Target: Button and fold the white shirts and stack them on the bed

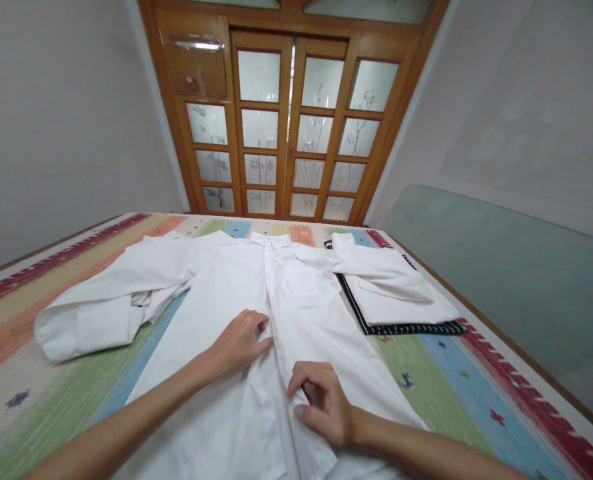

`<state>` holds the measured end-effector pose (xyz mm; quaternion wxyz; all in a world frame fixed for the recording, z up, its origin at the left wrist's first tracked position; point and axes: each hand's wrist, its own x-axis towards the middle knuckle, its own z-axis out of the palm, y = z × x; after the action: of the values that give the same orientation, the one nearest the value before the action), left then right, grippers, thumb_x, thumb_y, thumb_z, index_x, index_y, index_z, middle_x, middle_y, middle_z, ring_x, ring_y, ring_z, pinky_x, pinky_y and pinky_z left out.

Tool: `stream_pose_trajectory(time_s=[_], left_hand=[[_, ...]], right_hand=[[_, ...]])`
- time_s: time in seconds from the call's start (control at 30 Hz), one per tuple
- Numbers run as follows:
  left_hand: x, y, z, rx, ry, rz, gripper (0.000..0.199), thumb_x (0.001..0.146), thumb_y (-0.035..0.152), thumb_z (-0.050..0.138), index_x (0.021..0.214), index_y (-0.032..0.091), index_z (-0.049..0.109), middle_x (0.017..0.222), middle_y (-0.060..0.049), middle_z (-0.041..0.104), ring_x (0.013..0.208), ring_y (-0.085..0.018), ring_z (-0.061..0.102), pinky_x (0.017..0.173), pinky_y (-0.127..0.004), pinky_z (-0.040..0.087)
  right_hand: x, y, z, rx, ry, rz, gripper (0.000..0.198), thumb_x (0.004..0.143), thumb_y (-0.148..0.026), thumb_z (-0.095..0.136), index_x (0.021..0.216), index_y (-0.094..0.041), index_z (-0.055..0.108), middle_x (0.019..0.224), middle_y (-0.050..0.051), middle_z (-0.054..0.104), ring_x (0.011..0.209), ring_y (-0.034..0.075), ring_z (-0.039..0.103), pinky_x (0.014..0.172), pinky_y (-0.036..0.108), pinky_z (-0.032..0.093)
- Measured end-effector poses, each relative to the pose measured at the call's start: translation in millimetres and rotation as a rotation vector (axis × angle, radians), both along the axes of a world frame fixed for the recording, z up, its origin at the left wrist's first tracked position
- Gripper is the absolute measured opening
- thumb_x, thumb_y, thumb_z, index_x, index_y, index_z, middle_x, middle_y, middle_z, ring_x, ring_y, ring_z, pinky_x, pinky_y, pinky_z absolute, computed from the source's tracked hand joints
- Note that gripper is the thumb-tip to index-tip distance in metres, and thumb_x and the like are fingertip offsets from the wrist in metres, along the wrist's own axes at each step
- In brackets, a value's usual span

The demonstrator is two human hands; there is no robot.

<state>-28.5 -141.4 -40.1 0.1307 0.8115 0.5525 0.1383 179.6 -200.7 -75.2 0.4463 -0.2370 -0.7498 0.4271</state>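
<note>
A white long-sleeved button-up shirt (226, 280) lies front side up, its collar at the far end and its sleeves out to both sides. My left hand (244, 340) is on the shirt's front beside the button strip, fingers curled and thumb bent toward them at the cloth's edge. Closer to me, my right hand (324, 403) is also curled, with thumb and forefinger at the strip's right side. Both hands appear to pinch the shirt's front edges; the exact grip is partly hidden by the fingers.
A striped, patterned cloth (446, 373) covers the surface. Folded white fabric and black striped fabric (411, 329) lie under the right sleeve. A pale green board (501, 267) stands along the right side. Wooden doors with glass panes (289, 157) are beyond the far edge.
</note>
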Motion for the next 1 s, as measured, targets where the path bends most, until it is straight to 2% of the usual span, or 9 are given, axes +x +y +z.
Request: stream_pose_trajectory(time_s=[0.1, 0.23, 0.37, 0.47, 0.6, 0.73, 0.8, 0.9, 1.0], left_hand=[[5.4, -2.2, 6.8, 0.082, 0.209, 0.002, 0.020, 0.086, 0.032, 0.053, 0.083, 0.017, 0.066, 0.093, -0.011, 0.065, 0.099, -0.027, 0.055, 0.087, -0.038, 0.044], [12.7, 5.2, 11.0, 0.091, 0.345, 0.019, 0.029, 0.090, 0.031, 0.045, 0.083, 0.014, 0.068, 0.094, -0.016, 0.067, 0.099, -0.028, 0.059, 0.086, -0.040, 0.046], [19.6, 26.9, 11.9, 0.025, 0.371, 0.155, 0.034, 0.090, 0.032, 0.042, 0.093, 0.011, 0.069, 0.097, -0.018, 0.069, 0.095, -0.029, 0.065, 0.079, -0.038, 0.049], [23.7, 41.6, 15.5, -0.048, 0.368, 0.235, 0.031, 0.084, 0.031, 0.047, 0.093, 0.011, 0.070, 0.097, -0.020, 0.070, 0.093, -0.031, 0.067, 0.074, -0.037, 0.049], [27.0, 47.7, 20.2, -0.109, 0.298, 0.165, 0.026, 0.081, 0.029, 0.049, 0.085, 0.014, 0.069, 0.090, -0.015, 0.071, 0.087, -0.028, 0.069, 0.069, -0.032, 0.048], [24.1, 38.0, 16.7, -0.096, 0.185, 0.037, 0.028, 0.088, 0.030, 0.039, 0.087, 0.018, 0.065, 0.090, -0.011, 0.071, 0.084, -0.024, 0.068, 0.068, -0.030, 0.047], [20.3, 26.6, 13.2, -0.074, 0.161, -0.023, 0.025, 0.088, 0.031, 0.041, 0.094, 0.018, 0.061, 0.093, -0.010, 0.070, 0.086, -0.024, 0.066, 0.071, -0.031, 0.047], [15.9, 1.0, 9.2, -0.035, 0.175, -0.086, 0.028, 0.082, 0.033, 0.050, 0.105, 0.018, 0.055, 0.103, -0.010, 0.067, 0.096, -0.024, 0.062, 0.082, -0.034, 0.046], [15.5, -29.0, 6.1, -0.052, 0.232, -0.115, 0.028, 0.082, 0.037, 0.052, 0.104, 0.019, 0.054, 0.107, -0.011, 0.063, 0.100, -0.026, 0.059, 0.088, -0.038, 0.045]], right_hand=[[0.0, -0.4, 0.2, 0.034, 0.007, -0.008, 0.014, 0.070, -0.032, 0.058, 0.073, -0.018, 0.060, 0.056, -0.004, 0.042, 0.048, 0.010, 0.034, 0.049, 0.024, 0.028], [-0.2, -0.6, -0.4, 0.051, -0.001, -0.025, 0.014, 0.072, -0.032, 0.058, 0.072, -0.018, 0.059, 0.056, -0.004, 0.043, 0.050, 0.010, 0.035, 0.051, 0.025, 0.030], [-0.1, -0.9, -1.9, 0.040, -0.003, -0.030, 0.015, 0.072, -0.034, 0.057, 0.072, -0.018, 0.059, 0.056, -0.004, 0.042, 0.049, 0.011, 0.035, 0.050, 0.025, 0.029], [0.0, -1.2, -2.8, 0.048, 0.013, -0.023, 0.014, 0.071, -0.033, 0.058, 0.072, -0.019, 0.059, 0.056, -0.004, 0.043, 0.049, 0.011, 0.036, 0.049, 0.025, 0.029], [0.3, -1.3, -3.5, 0.058, 0.017, -0.024, 0.015, 0.071, -0.034, 0.058, 0.073, -0.019, 0.059, 0.056, -0.004, 0.042, 0.050, 0.011, 0.036, 0.049, 0.025, 0.029], [1.1, -0.9, -4.3, 0.065, 0.019, 0.002, 0.019, 0.072, -0.037, 0.058, 0.077, -0.019, 0.059, 0.058, -0.003, 0.044, 0.050, 0.011, 0.036, 0.050, 0.026, 0.030], [1.5, -0.6, -4.6, 0.067, 0.024, 0.008, 0.022, 0.073, -0.040, 0.058, 0.078, -0.019, 0.060, 0.059, -0.002, 0.045, 0.051, 0.012, 0.037, 0.051, 0.026, 0.030], [1.8, -0.3, -4.5, 0.070, 0.034, 0.012, 0.025, 0.074, -0.043, 0.057, 0.080, -0.019, 0.061, 0.061, -0.001, 0.047, 0.053, 0.013, 0.039, 0.052, 0.027, 0.031], [1.4, -0.6, -3.5, 0.067, 0.037, 0.002, 0.028, 0.076, -0.046, 0.056, 0.080, -0.019, 0.061, 0.062, -0.001, 0.048, 0.054, 0.013, 0.040, 0.053, 0.027, 0.032]])
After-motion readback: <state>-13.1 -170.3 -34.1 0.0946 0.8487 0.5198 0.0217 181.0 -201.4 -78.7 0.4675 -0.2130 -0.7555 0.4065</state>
